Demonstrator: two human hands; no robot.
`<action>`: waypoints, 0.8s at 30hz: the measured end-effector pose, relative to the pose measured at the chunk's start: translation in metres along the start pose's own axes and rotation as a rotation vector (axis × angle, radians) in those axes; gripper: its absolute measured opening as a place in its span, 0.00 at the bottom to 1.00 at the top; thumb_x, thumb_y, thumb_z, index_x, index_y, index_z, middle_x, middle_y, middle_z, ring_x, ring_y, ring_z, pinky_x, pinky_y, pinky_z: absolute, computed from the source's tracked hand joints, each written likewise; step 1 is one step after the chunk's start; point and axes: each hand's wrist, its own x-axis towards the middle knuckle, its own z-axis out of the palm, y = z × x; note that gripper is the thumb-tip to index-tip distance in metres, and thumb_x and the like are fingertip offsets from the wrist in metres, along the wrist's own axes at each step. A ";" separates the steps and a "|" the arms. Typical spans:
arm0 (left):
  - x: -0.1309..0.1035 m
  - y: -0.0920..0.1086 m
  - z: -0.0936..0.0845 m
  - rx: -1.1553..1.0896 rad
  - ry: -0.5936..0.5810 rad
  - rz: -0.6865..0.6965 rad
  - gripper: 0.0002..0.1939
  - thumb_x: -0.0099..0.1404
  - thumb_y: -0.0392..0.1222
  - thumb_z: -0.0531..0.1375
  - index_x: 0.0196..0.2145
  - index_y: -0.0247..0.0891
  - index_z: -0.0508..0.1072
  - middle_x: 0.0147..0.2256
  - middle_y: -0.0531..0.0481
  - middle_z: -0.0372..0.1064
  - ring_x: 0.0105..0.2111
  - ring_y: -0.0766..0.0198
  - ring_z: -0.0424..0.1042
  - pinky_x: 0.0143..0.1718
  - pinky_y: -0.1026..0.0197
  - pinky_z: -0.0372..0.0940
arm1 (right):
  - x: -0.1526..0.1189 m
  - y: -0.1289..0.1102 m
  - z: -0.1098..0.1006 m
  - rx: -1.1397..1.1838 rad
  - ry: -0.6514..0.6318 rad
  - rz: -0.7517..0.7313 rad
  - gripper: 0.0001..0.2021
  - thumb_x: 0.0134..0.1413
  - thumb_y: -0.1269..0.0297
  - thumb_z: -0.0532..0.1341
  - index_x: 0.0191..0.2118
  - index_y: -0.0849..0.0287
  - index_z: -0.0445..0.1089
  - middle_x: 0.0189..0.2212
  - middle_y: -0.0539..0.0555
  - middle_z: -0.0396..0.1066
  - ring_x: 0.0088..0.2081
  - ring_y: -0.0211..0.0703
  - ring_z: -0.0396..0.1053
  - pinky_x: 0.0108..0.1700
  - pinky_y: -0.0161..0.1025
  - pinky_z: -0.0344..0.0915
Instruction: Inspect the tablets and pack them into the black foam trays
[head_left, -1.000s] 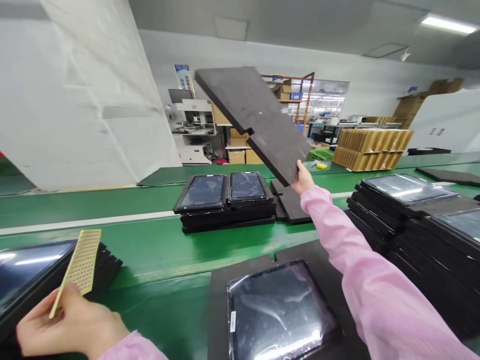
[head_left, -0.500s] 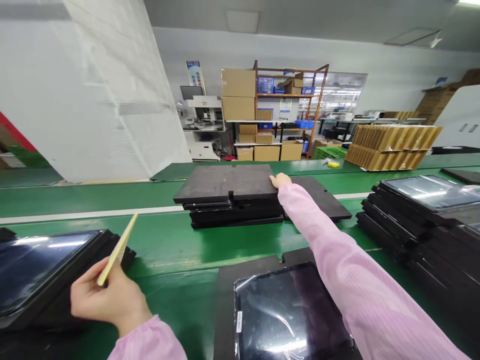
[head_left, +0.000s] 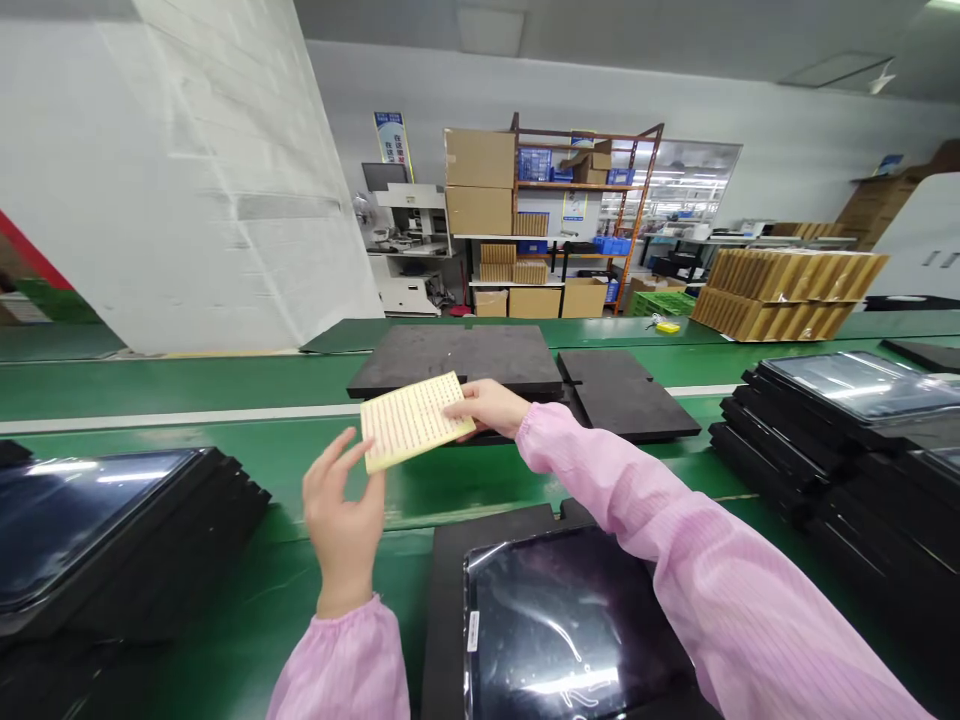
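A yellow pad of stickers [head_left: 416, 420], printed with rows of small reddish marks, is held tilted over the green work surface. My right hand [head_left: 491, 408] pinches its right end, thumb on the front face and the other fingers behind. At the pad's lower left corner, my left hand [head_left: 345, 510] has its fingertips on the edge, the other fingers loosely spread. Behind the pad stands a stack of black foam trays [head_left: 495, 352]. A dark glass screen panel [head_left: 555, 620] with a small white label lies on black foam below, partly covered by my right sleeve.
Stacked foam with screen panels stands at the left [head_left: 97, 510] and at the right [head_left: 862, 390]. Another black foam sheet [head_left: 622, 392] lies beside the middle stack. Farther back are cardboard dividers [head_left: 780, 290], a small yellow object [head_left: 666, 326] and a shelf rack [head_left: 585, 187].
My right hand has left the foam stack and come back left to grasp the pad. My left hand has moved right and up with the pad, which now shows its printed face.
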 end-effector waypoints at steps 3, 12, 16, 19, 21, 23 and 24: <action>0.003 0.003 -0.004 0.019 0.071 -0.186 0.26 0.63 0.53 0.59 0.52 0.34 0.73 0.53 0.32 0.73 0.54 0.44 0.73 0.54 0.42 0.70 | 0.027 -0.020 -0.012 0.010 0.092 -0.065 0.12 0.65 0.61 0.66 0.49 0.62 0.73 0.40 0.55 0.78 0.37 0.42 0.77 0.39 0.41 0.78; 0.010 0.008 -0.015 -0.020 0.105 -0.349 0.32 0.55 0.54 0.61 0.53 0.32 0.74 0.52 0.32 0.75 0.53 0.45 0.75 0.52 0.44 0.72 | 0.030 -0.020 -0.026 -0.152 0.078 -0.037 0.12 0.67 0.58 0.64 0.48 0.62 0.73 0.40 0.54 0.77 0.34 0.40 0.77 0.36 0.40 0.77; 0.010 0.011 -0.014 -0.019 0.027 -0.419 0.30 0.55 0.53 0.60 0.51 0.32 0.76 0.52 0.32 0.76 0.52 0.45 0.75 0.51 0.45 0.73 | -0.045 0.006 -0.055 -0.325 0.064 0.059 0.11 0.58 0.59 0.70 0.30 0.61 0.76 0.22 0.50 0.77 0.22 0.37 0.74 0.27 0.33 0.74; 0.010 0.019 -0.011 -0.049 -0.081 -0.459 0.27 0.55 0.52 0.58 0.48 0.33 0.76 0.51 0.34 0.77 0.52 0.46 0.75 0.52 0.45 0.73 | -0.127 0.032 -0.089 -0.491 0.137 0.147 0.13 0.50 0.61 0.72 0.21 0.58 0.74 0.16 0.48 0.73 0.18 0.37 0.70 0.25 0.33 0.70; 0.009 0.028 -0.007 -0.070 -0.239 -0.477 0.27 0.55 0.52 0.58 0.48 0.35 0.76 0.51 0.35 0.77 0.51 0.47 0.76 0.52 0.45 0.72 | -0.182 0.054 -0.111 -0.615 0.257 0.205 0.14 0.46 0.63 0.73 0.17 0.56 0.71 0.14 0.48 0.71 0.20 0.41 0.71 0.29 0.36 0.70; 0.001 0.037 -0.003 -0.053 -0.487 -0.498 0.30 0.55 0.56 0.57 0.50 0.36 0.76 0.52 0.36 0.76 0.49 0.46 0.77 0.52 0.44 0.73 | -0.232 0.080 -0.127 -0.726 0.424 0.267 0.12 0.45 0.64 0.71 0.18 0.54 0.71 0.17 0.51 0.73 0.26 0.48 0.75 0.35 0.40 0.71; -0.006 0.041 -0.002 -0.024 -0.617 -0.498 0.32 0.55 0.58 0.56 0.52 0.36 0.75 0.53 0.35 0.75 0.49 0.45 0.77 0.52 0.43 0.72 | -0.253 0.094 -0.133 -0.774 0.507 0.299 0.11 0.46 0.62 0.70 0.19 0.53 0.71 0.20 0.53 0.75 0.29 0.51 0.76 0.37 0.43 0.71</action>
